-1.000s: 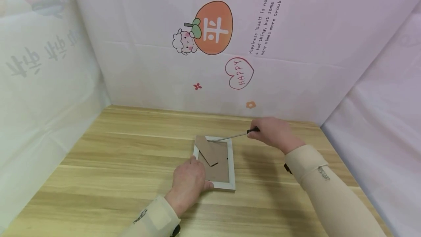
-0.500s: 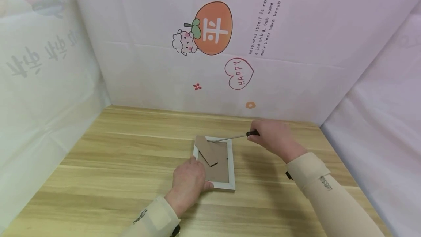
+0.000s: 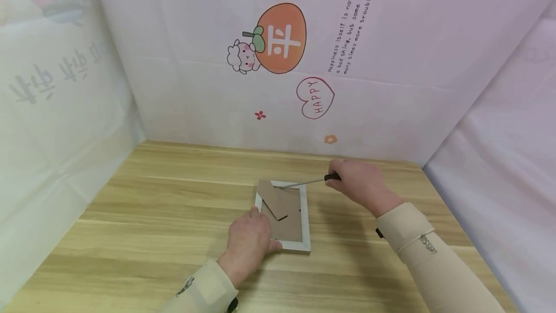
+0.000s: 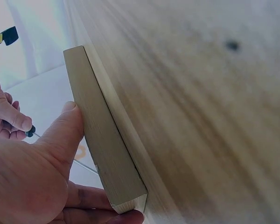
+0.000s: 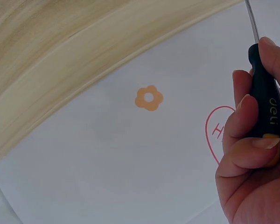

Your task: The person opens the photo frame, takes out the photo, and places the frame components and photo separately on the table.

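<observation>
A white picture frame (image 3: pixel 306 223) lies face down on the wooden table, its brown backing board (image 3: pixel 290 230) upward. The board's stand leg (image 3: pixel 271 199) slants across its upper left. My left hand (image 3: pixel 249 235) grips the frame's near left corner; in the left wrist view the thumb presses one side of the frame (image 4: pixel 100 121) and fingers wrap the other. My right hand (image 3: pixel 359 181) holds a screwdriver (image 5: pixel 267 100) by its dark handle, fingers curled round it. The screwdriver's thin shaft (image 3: pixel 304 182) reaches left to the backing's far edge, its tip beside the stand leg.
Wood-grain table (image 3: pixel 152 216) spreads around the frame. A white printed cloth (image 3: pixel 195 100) rises behind the table, and plain white cloth (image 3: pixel 512 149) hangs at the right. Small dark clips (image 3: pixel 299 210) sit along the backing's edge.
My right hand and the screwdriver's handle have dipped slightly, so the shaft lies a little flatter. The left hand and the picture frame stay in place.
</observation>
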Motion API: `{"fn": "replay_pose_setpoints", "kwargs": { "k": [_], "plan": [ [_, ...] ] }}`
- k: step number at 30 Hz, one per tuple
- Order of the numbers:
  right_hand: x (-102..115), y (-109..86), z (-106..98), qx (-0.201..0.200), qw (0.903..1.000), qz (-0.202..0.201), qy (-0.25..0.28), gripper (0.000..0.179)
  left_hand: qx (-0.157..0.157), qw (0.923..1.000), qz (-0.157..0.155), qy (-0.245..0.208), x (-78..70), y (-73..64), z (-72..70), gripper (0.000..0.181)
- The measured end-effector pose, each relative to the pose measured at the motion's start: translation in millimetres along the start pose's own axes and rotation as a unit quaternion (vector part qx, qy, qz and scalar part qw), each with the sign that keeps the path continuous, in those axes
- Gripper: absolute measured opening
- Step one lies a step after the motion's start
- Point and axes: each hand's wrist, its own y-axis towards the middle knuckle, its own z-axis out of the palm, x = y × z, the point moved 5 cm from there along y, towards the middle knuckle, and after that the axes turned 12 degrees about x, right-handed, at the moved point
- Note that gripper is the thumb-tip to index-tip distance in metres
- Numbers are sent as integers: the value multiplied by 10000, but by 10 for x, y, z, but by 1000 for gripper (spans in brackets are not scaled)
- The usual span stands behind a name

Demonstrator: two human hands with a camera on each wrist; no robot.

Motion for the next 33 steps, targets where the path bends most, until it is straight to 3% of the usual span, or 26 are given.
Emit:
{"fn": "replay_pose_setpoints", "kwargs": {
  "k": [5,17,26,33],
  "plan": [
    [-56,57,6,227,9996,-16,178,15,-88,9999,31,44,0,-1,11,80],
    [-164,253,-85,865,9957,44,319,21,84,9999,10,104,-4,11,-8,84],
    [-212,413,-142,1319,9903,-5,425,19,34,9999,-15,109,0,-5,-21,79],
    [-217,458,-189,1357,9893,-114,517,18,6,9996,-22,267,-1,-11,-14,80]
  ]
}}
